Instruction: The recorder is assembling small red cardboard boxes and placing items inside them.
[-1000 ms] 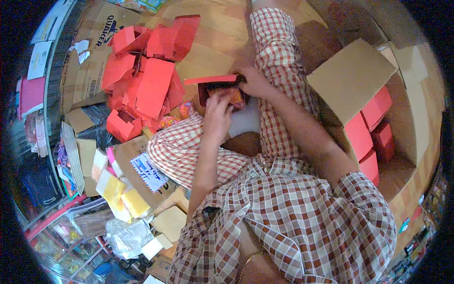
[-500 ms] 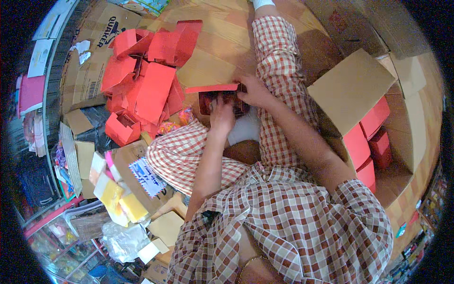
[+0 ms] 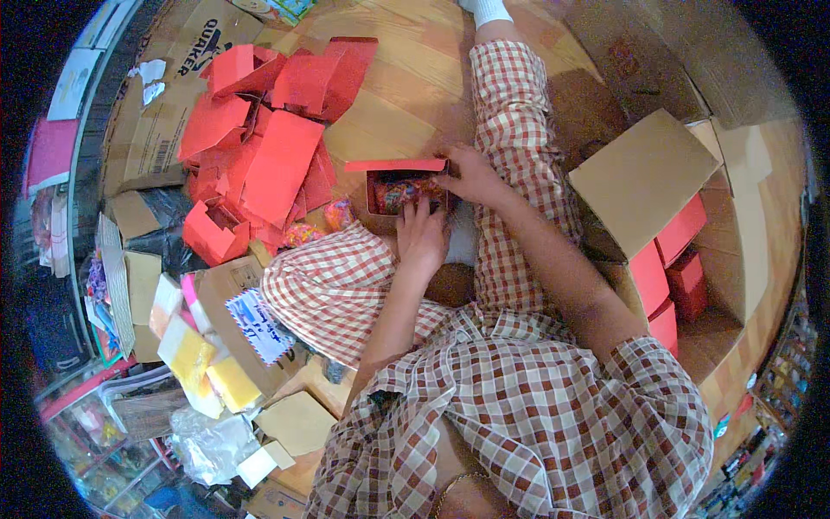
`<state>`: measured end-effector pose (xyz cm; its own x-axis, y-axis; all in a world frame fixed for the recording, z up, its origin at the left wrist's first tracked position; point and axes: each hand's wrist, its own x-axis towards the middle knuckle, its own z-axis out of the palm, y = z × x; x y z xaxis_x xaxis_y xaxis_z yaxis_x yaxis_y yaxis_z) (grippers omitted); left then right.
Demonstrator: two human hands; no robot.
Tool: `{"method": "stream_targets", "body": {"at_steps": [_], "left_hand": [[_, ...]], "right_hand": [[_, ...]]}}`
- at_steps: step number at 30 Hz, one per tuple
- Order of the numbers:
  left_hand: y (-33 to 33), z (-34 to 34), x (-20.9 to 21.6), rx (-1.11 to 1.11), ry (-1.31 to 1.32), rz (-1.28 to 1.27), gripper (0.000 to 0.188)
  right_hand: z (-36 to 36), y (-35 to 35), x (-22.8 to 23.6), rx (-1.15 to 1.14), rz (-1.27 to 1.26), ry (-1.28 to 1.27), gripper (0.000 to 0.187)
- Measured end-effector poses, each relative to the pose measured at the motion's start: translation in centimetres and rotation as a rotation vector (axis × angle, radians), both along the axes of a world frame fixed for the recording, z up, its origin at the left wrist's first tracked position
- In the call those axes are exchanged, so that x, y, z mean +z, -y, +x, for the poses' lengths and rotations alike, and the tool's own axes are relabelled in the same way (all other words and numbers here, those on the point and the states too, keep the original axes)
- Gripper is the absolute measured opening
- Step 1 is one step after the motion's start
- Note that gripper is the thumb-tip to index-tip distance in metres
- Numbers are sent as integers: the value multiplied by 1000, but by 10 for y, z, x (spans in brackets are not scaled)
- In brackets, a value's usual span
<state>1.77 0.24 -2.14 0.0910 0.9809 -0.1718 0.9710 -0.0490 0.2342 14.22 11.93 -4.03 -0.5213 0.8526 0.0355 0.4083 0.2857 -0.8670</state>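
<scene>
Holding red box [image 3: 396, 164] (likely light, bendable; grip corners): right hand [image 3: 474, 176]. Left hand [image 3: 422, 240], fingers loosely spread, is touching bright contents [image 3: 399, 194].

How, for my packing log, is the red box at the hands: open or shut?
Open: the red box has its lid raised, leaving its colorful contents visible.

From my remote post I log a red cardboard box [image 3: 391, 165] just above mid-view, lid raised along its far edge, opening facing me, dark interior showing, with multicoloured contents [image 3: 401, 192] inside, their pieces too blurred to tell apart.
</scene>
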Motion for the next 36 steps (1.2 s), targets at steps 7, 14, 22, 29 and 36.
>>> {"method": "stream_targets", "body": {"at_steps": [7,14,22,29,36], "left_hand": [[1,-40,6,253,407,529,32],[-10,-70,-4,605,762,536,30],[-14,-59,-6,540,505,260,31],[-17,-61,-16,604,353,194,38],[-15,-65,-26,504,448,336,37]], "right_hand": [[16,-11,-10,-3,-132,-161,38],[24,-12,-16,-52,-148,-152,41],[18,-14,-24,-32,-60,-101,45],[4,-18,-36,-32,-192,-190,41],[1,-22,-54,-108,-357,-252,36]]}}
